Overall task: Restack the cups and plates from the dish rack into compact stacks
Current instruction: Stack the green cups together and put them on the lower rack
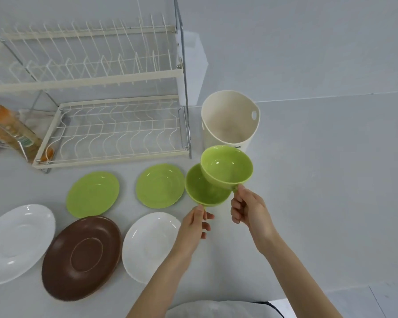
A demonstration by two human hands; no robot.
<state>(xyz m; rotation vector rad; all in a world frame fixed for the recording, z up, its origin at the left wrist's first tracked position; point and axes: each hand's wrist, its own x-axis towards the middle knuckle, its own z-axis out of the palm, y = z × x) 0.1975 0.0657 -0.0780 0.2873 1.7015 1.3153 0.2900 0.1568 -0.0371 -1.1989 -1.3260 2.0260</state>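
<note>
Left hand (pixel 194 222): pinching lower cup (pixel 202 191) handle.
Right hand (pixel 247 208): pinching upper cup (pixel 225 166) handle.
Risk: thin handle grips; upper cup may tip while nesting.

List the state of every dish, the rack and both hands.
Dish rack: no dishes visible.
Left hand: holds lower green cup by handle.
Right hand: holds upper green cup by handle.
Five saucers, e.g. brown saucer: flat, unstacked.
Cream bucket: upright, looks empty.

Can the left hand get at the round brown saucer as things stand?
Probably not yet: the left hand is shut on a green cup. Otherwise the round brown saucer lies uncovered, with nothing between.
</note>
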